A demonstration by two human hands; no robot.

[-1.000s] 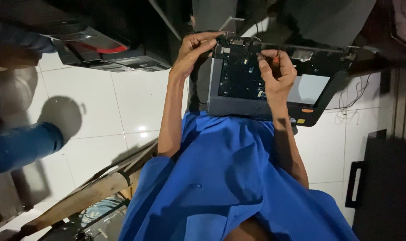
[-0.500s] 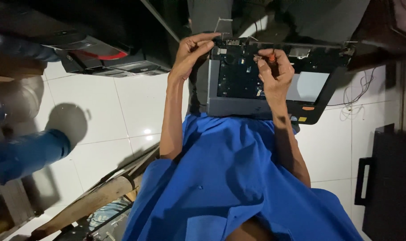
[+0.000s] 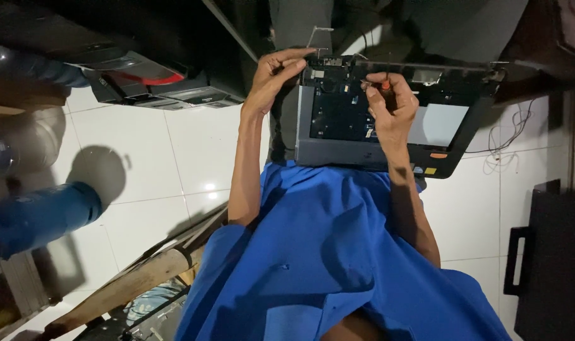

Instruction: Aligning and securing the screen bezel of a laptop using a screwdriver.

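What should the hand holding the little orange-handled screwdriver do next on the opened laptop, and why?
Probably keep turning where it is. The right hand holds the orange-handled screwdriver tip-down on the opened grey laptop base, while the left hand steadies the far corner. Whether the screw is out is too small to tell.

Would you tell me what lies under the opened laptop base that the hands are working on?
The laptop base rests on the person's lap, on blue cloth. White floor tiles show beside it. What lies directly beneath its far edge is hidden in shadow.
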